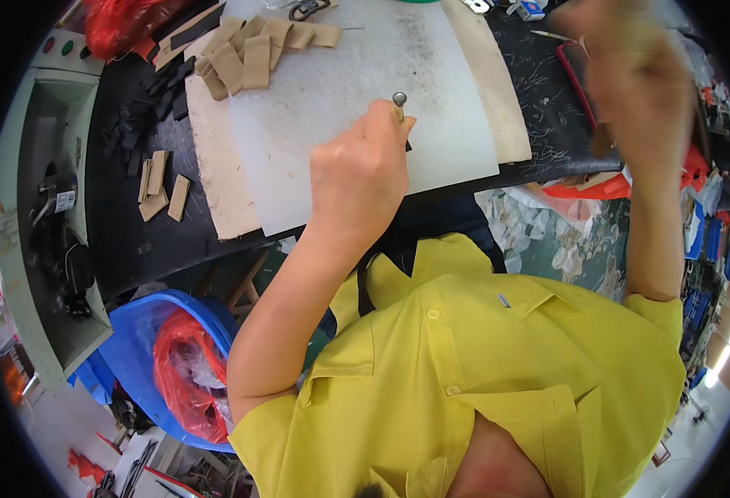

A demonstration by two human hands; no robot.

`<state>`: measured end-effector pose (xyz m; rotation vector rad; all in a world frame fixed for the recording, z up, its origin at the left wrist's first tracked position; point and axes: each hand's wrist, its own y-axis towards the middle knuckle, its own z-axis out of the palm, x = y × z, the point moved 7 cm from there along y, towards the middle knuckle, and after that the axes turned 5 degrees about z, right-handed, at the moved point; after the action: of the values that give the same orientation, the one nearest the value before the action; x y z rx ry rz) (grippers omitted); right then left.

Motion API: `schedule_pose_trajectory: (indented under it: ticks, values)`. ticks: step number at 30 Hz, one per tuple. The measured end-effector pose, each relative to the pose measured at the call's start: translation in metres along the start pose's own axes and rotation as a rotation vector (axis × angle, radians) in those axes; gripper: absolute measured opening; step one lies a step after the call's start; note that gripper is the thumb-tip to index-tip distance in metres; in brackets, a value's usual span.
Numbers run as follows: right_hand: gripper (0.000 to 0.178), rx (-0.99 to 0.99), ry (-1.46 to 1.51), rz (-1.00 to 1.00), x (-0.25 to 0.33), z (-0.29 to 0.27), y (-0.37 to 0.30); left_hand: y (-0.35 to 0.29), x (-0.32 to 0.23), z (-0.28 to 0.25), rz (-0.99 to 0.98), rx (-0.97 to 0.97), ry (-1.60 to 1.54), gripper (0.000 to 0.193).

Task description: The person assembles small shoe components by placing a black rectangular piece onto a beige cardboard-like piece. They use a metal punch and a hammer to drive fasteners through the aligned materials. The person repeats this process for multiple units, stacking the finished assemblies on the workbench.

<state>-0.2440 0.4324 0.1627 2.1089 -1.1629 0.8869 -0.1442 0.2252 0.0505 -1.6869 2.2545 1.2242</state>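
Head view, and the left hand [358, 170] sits dead centre, fist curled tight around a metal punch [400, 103]. Only the punch's round steel head pokes out above the knuckles, toward 12 o'clock of the fist. The tool stands roughly upright on the white cutting board [332, 100], near that board's front edge.

Up at 2 o'clock the right hand [630, 75] is raised high and badly blurred. It looks closed around a pale handle, but what it grips I cannot tell, and a brownish shape hangs smeared just below it.

The white board lies on a tan underlay sheet [215, 166], which peeks out at 9 o'clock and again at 3 o'clock of the board. At 11 o'clock a loose heap of tan leather strips [253, 54] straddles the board's far corner. More tan offcuts [159, 187] lie at 9 o'clock on the black worktable [132, 241], beside scattered black scraps [145, 116].

Down at 7 o'clock, under the table edge, a blue bin [136, 344] holds a red plastic bag [184, 373]. The person's yellow shirt [481, 365] fills the foreground.
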Motion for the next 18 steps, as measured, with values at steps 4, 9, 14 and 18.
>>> schedule_pose_trajectory:
  ticks: [4, 9, 14, 18]
  values:
    - [0.016, -0.033, -0.157, -0.198, 0.000, -0.016, -0.010, 0.007, -0.009, 0.005, 0.058, 0.012, -0.016, 0.017]
    - [0.025, 0.017, -0.808, -0.275, 0.013, 0.048, -0.008, -0.002, 0.003, 0.002, -0.014, 0.021, -0.001, 0.015]
    - [0.026, 0.169, -0.726, -0.308, -0.004, 0.090, -0.039, 0.002, 0.001, -0.003, -0.032, 0.025, -0.050, 0.009]
    - [0.023, 0.213, -0.723, -0.320, -0.007, 0.107, -0.039, 0.000, 0.005, -0.003, -0.058, 0.017, -0.057, 0.005]
